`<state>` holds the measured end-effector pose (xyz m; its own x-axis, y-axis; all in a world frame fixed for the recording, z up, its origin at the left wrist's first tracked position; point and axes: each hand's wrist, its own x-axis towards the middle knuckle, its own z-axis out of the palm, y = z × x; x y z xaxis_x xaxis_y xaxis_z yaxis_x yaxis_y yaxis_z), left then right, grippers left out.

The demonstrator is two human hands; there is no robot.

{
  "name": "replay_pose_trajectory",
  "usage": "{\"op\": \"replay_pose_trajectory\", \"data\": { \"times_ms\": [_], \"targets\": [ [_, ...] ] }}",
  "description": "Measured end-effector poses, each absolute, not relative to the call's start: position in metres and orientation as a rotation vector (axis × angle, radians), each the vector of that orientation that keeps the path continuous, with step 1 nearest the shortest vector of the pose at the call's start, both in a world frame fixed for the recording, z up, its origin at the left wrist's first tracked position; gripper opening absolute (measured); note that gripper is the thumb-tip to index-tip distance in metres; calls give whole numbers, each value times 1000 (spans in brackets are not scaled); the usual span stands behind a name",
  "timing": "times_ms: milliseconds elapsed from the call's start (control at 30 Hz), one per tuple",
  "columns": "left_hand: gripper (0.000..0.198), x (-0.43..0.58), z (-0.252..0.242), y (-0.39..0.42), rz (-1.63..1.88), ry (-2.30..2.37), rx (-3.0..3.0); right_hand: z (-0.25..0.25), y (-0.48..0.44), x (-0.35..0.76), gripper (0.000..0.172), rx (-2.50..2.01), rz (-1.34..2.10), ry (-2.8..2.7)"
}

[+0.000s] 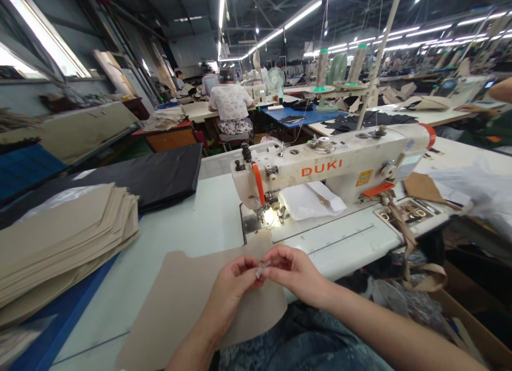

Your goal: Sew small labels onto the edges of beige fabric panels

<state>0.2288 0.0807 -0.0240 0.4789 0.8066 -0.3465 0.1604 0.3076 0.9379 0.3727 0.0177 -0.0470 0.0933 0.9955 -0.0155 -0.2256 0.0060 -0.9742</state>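
My left hand (pixel 232 288) and my right hand (pixel 294 269) meet over a beige fabric piece (pixel 180 301) that lies on the sewing table's front edge. Both pinch one small pale tag (pixel 260 269) between fingertips. The tag is too small to make out in detail. Just beyond the hands stands a white sewing machine (pixel 336 168) marked DUKI, its lit needle area (pixel 270 216) a short way above the fabric's far edge.
A tall stack of cut beige pieces (pixel 60 237) lies at the left, with black fabric (pixel 160 179) behind it. A white cloth (pixel 310 200) rests under the machine arm. A small parts tray (pixel 408 213) sits at the right. Other people sit at machines further back.
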Motion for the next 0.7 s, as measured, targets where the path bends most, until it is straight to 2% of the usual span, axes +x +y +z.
{"op": "replay_pose_trajectory", "data": {
  "times_ms": [100,300,533,700],
  "targets": [
    [20,229,-22,81,566,1073,1396,-46,12,371,34,-1180,1018,-1116],
    [21,231,-20,81,564,1083,1493,-44,11,375,10,-1189,922,-1212],
    [22,233,-19,78,609,1097,1384,-47,12,374,12,-1268,768,-1213],
    [20,235,-20,74,651,1086,1262,-56,14,370,16,-1337,776,-1194]
  ]
}}
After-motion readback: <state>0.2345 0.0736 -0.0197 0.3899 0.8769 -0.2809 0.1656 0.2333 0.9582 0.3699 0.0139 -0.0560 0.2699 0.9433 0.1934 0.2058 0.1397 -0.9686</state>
